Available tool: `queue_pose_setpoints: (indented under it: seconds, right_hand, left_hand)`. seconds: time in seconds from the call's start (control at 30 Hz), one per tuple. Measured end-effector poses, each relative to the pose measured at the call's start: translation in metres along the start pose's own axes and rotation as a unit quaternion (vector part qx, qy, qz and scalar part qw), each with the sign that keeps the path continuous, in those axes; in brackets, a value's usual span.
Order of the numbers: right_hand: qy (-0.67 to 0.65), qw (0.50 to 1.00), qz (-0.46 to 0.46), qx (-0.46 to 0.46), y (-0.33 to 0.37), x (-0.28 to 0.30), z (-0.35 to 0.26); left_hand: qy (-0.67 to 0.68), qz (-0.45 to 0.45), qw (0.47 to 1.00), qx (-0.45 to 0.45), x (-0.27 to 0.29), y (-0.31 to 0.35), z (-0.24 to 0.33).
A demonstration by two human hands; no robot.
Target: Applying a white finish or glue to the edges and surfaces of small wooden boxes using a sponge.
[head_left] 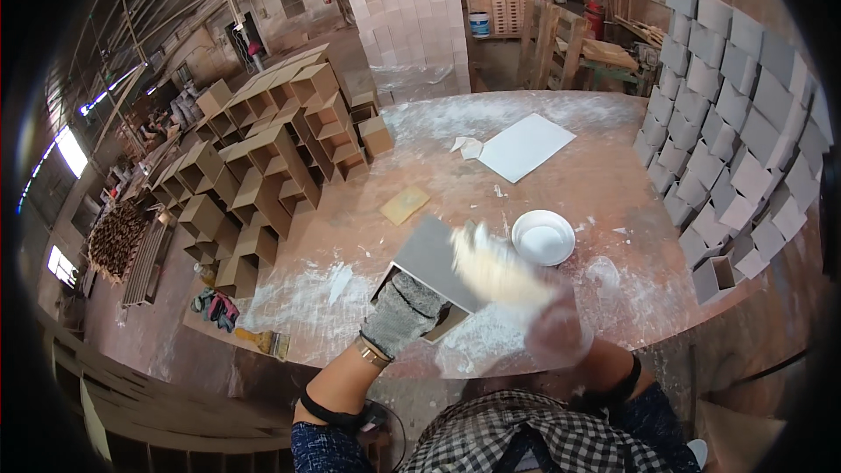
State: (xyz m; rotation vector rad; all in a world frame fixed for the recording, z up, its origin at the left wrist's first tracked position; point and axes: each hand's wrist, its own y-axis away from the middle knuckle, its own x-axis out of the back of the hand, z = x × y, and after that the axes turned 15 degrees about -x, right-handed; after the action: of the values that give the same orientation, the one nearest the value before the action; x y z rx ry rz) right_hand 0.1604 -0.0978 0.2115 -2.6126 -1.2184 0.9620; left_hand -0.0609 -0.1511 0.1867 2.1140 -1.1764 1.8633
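My left hand (403, 311), in a grey knit glove, reaches into the open side of a cardboard box (434, 263) with a grey top face and holds it tilted over the table. Its fingertips are hidden inside. My right hand (499, 273), in what looks like a cream glove, is smeared by motion over the right edge of the box. Its fingers, and anything in them, cannot be made out. Just beyond that hand stands a round white bowl (543, 238) with white stuff in it. A yellowish flat piece (406, 206) lies beyond the box.
White smears mark the wooden table (604, 149). A white sheet (528, 147) lies at its far side. Brown open boxes (263, 158) are stacked at left, grey ones (736, 123) at right. A brush (273, 344) and bundled cloth (217, 308) lie at the near left edge.
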Motion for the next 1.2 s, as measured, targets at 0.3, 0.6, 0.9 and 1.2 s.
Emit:
queue_pose_setpoints:
  seconds: [0.3, 0.6, 0.9, 1.2]
  right_hand:
    - [-0.018, 0.923, 0.385, 0.005, 0.106, 0.013, -0.058]
    - [-0.048, 0.798, 0.599, 0.038, 0.221, 0.055, -0.043]
    - [-0.100, 0.813, 0.565, 0.099, 0.281, 0.133, -0.091]
    - [-0.071, 0.774, 0.625, 0.068, 0.361, 0.231, -0.181]
  left_hand:
    - [0.263, -0.227, 0.937, -0.036, -0.031, -0.024, -0.047]
    - [0.641, -0.047, 0.766, 0.009, -0.100, -0.117, -0.021]
    - [0.420, -0.042, 0.894, -0.153, -0.162, -0.233, 0.030]
    - [0.291, -0.102, 0.918, -0.251, -0.188, -0.400, 0.168]
